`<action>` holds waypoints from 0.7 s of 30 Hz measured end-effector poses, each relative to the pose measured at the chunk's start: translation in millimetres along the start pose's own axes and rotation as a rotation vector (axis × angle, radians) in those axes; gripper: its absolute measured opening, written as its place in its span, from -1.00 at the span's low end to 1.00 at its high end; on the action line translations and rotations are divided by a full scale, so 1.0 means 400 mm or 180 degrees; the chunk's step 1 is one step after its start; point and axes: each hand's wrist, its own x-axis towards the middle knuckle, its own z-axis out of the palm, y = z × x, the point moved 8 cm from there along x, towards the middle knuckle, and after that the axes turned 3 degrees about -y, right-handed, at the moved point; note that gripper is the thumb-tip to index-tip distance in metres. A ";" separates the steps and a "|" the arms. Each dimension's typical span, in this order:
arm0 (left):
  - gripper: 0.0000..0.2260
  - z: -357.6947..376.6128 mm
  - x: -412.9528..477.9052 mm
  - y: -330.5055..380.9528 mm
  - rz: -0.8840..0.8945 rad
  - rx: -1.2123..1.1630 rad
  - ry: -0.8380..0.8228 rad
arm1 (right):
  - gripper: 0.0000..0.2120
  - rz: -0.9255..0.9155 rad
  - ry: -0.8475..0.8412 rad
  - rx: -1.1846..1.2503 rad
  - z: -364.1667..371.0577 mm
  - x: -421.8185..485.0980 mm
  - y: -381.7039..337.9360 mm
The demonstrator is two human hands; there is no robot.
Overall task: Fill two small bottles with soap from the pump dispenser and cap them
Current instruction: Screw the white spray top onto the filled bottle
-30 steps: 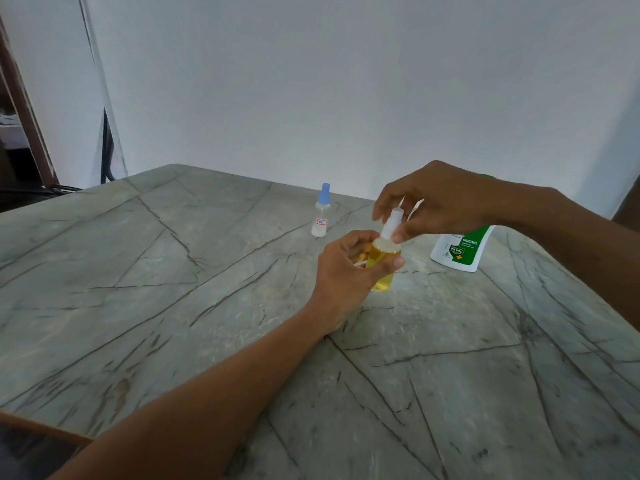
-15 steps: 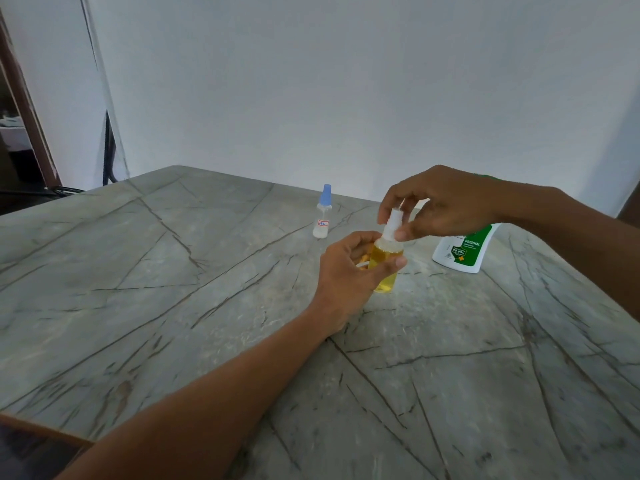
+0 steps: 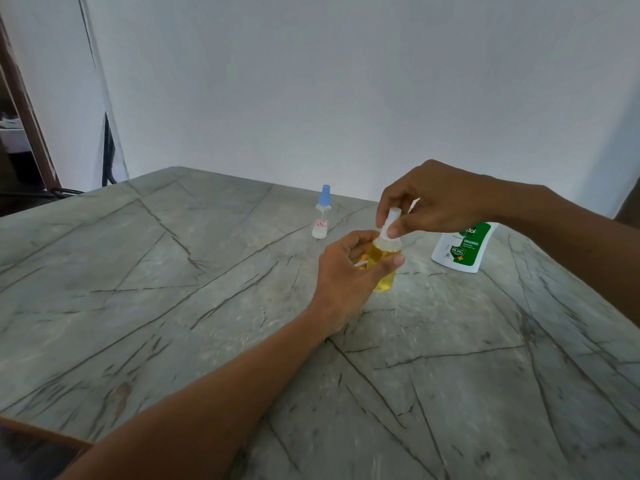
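Take the small bottle of yellow liquid [image 3: 383, 271] as the centre of the dial, with 12 o'clock pointing away from you toward the white wall [image 3: 346, 81]. Your left hand [image 3: 348, 271] comes in from 7 o'clock and grips the body of this bottle, with the fingers curled round its far side and the thumb laid across its near side. The bottle is upright and filled with yellow liquid up to the shoulder. Its base is at or just above the bench [image 3: 156, 289]; contact cannot be confirmed. Your right hand [image 3: 438, 199] comes in from 3 o'clock and hangs over the bottle. The thumb and index finger pinch the white cap [image 3: 391, 221], and the other fingers are loosely curled behind it. The cap sits on the bottle neck, in line with the body; you cannot tell how far it is seated. The second small bottle [image 3: 322, 218] stands upright on the bench between 10 and 11 o'clock, apart from both hands. It carries a blue cap and a small white label with red marking, and its contents look pale. The pump dispenser [image 3: 462, 249], white with a green label, stands between 2 and 3 o'clock. Its top is hidden behind your right wrist.
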 end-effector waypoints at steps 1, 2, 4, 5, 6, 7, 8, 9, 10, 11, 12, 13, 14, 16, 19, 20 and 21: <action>-0.58 0.000 -0.001 0.000 0.0010 -0.0001 0.0001 | -0.84 0.0022 0.0071 -0.0115 0.000 0.004 0.002; -0.59 -0.002 -0.001 0.000 0.0013 -0.0021 0.0013 | -0.77 0.0057 0.0142 -0.0242 0.000 0.007 0.006; -0.61 -0.010 0.002 -0.002 -0.0011 -0.0062 0.0074 | -0.62 0.0082 0.0263 -0.0398 0.000 0.006 0.010; -0.59 -0.013 0.004 -0.003 -0.0024 -0.0053 0.0095 | -0.56 0.0061 0.0297 -0.0354 -0.001 0.002 0.009; -0.56 -0.015 0.007 -0.003 -0.0033 -0.0020 0.0094 | -0.53 0.0051 0.0316 -0.0239 -0.003 -0.003 0.009; -0.54 -0.015 0.009 -0.003 -0.0043 0.0023 0.0083 | -0.50 0.0039 0.0321 -0.0108 -0.006 -0.008 0.008; -0.55 -0.014 0.010 -0.003 -0.0045 0.0050 0.0067 | -0.50 0.0020 0.0322 -0.0001 -0.008 -0.010 0.008; -0.58 -0.012 0.009 -0.002 -0.0034 0.0063 0.0047 | -0.55 -0.0013 0.0317 0.0051 -0.008 -0.009 0.006; -0.61 -0.010 0.008 0.001 -0.0018 0.0073 0.0026 | -0.61 -0.0029 0.0298 0.0057 -0.005 -0.007 0.007; -0.62 -0.007 0.006 0.004 -0.0002 0.0079 0.0004 | -0.68 -0.0030 0.0281 0.0022 -0.001 -0.004 0.008; -0.62 -0.005 0.005 0.006 0.0008 0.0073 -0.0009 | -0.72 -0.0023 0.0292 -0.0018 0.004 -0.002 0.009; -0.61 -0.005 0.004 0.007 0.0018 0.0069 -0.0006 | -0.74 -0.0017 0.0334 -0.0054 0.008 0.001 0.011; -0.60 -0.006 0.003 0.008 0.0025 0.0076 0.0012 | -0.75 -0.0008 0.0403 -0.0059 0.011 0.003 0.011; -0.59 -0.011 0.003 0.008 0.0019 0.0089 0.0064 | -0.75 0.0002 0.0571 -0.0026 0.015 0.004 0.010; -0.56 -0.019 0.003 0.011 0.0017 0.0089 0.0132 | -0.70 0.0044 0.0782 -0.0032 0.020 0.004 0.005; -0.56 -0.022 0.003 0.014 0.0013 0.0094 0.0162 | -0.71 0.0077 0.0855 -0.0010 0.021 0.004 0.005; -0.56 -0.026 0.002 0.017 0.0018 0.0087 0.0196 | -0.73 0.0111 0.0945 0.0050 0.020 0.002 0.003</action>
